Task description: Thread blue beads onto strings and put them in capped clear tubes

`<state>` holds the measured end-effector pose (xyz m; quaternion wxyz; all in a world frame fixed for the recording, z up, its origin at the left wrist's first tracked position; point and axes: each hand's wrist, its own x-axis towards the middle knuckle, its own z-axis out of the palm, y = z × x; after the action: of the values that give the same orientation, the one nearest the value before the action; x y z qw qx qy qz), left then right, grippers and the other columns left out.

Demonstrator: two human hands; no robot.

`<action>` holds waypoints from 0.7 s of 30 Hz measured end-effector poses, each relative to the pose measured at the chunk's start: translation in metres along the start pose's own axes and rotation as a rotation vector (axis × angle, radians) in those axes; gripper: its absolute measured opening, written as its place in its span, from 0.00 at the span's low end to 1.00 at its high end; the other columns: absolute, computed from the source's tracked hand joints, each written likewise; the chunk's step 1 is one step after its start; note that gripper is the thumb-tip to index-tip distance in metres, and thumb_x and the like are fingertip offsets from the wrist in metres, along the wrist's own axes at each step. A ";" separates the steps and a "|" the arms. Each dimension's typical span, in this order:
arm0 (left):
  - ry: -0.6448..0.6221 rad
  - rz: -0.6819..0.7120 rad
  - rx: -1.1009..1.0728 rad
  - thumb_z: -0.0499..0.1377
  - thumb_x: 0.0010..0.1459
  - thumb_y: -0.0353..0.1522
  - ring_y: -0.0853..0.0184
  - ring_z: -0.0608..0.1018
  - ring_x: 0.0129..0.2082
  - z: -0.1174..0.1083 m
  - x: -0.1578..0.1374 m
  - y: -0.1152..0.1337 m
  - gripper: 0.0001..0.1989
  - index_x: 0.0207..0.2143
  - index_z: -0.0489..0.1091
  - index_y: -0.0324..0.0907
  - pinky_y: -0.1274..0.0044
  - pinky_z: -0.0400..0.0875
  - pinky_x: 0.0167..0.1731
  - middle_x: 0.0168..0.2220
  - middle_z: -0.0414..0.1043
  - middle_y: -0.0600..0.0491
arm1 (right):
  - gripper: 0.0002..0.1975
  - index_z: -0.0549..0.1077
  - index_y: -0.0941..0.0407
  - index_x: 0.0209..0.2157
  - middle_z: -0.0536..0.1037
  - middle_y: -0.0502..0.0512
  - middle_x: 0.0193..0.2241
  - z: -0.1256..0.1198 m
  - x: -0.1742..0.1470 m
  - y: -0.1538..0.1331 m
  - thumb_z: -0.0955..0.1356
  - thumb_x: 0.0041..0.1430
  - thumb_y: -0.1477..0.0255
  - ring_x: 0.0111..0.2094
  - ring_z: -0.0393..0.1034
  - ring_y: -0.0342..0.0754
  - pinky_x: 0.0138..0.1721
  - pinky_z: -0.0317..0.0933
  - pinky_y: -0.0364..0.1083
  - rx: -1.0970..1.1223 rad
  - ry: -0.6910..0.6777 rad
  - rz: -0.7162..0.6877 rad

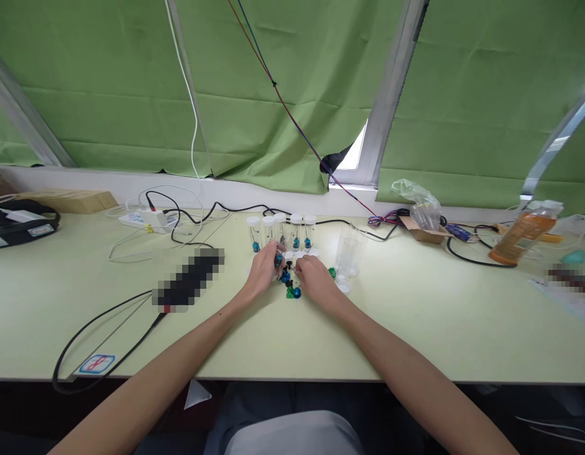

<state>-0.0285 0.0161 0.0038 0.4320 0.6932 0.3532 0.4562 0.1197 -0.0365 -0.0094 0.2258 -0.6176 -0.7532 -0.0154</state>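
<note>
My left hand (261, 270) is closed around a clear plastic tube (283, 248) that has a dark blue piece inside, partly covered by my fingers. Just right of it, my right hand (315, 278) has its fingers curled together over a pile of small blue, black and green pieces (286, 277); what they pinch is hidden. A green piece (289, 292) and a blue piece (296, 292) lie at the pile's near edge. Behind my hands stands a row of capped clear tubes (296, 232), several with a blue piece at the bottom.
Clear uncapped tubes (348, 253) stand to the right, with white caps (343, 288) beside them. A pixelated dark device (188, 281) with a black cable lies left. Far right are an orange drink bottle (527, 232) and a small cardboard box (421, 230); a power strip (152, 219) sits back left.
</note>
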 end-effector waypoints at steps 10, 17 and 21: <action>0.038 0.140 0.444 0.41 0.67 0.48 0.66 0.68 0.23 0.000 -0.007 0.009 0.24 0.31 0.67 0.43 0.74 0.60 0.29 0.20 0.64 0.56 | 0.08 0.65 0.57 0.36 0.72 0.57 0.30 0.001 0.000 0.000 0.58 0.62 0.83 0.29 0.63 0.50 0.29 0.52 0.46 0.107 0.094 0.055; 0.031 0.186 0.563 0.41 0.67 0.46 0.66 0.66 0.24 -0.001 -0.006 0.009 0.22 0.26 0.59 0.44 0.75 0.57 0.29 0.22 0.63 0.56 | 0.09 0.63 0.56 0.37 0.72 0.56 0.30 -0.001 0.001 -0.001 0.58 0.61 0.82 0.28 0.63 0.49 0.28 0.52 0.45 0.234 0.188 0.126; 0.006 0.191 0.598 0.41 0.67 0.46 0.66 0.65 0.23 -0.002 -0.006 0.008 0.21 0.26 0.57 0.44 0.74 0.57 0.30 0.22 0.61 0.56 | 0.08 0.63 0.55 0.38 0.72 0.55 0.31 -0.001 0.001 0.001 0.56 0.63 0.79 0.29 0.65 0.50 0.29 0.54 0.45 0.321 0.254 0.155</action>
<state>-0.0312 0.0084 0.0095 0.1631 0.8184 0.4062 0.3724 0.1206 -0.0352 -0.0087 0.4149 -0.6227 -0.6619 0.0447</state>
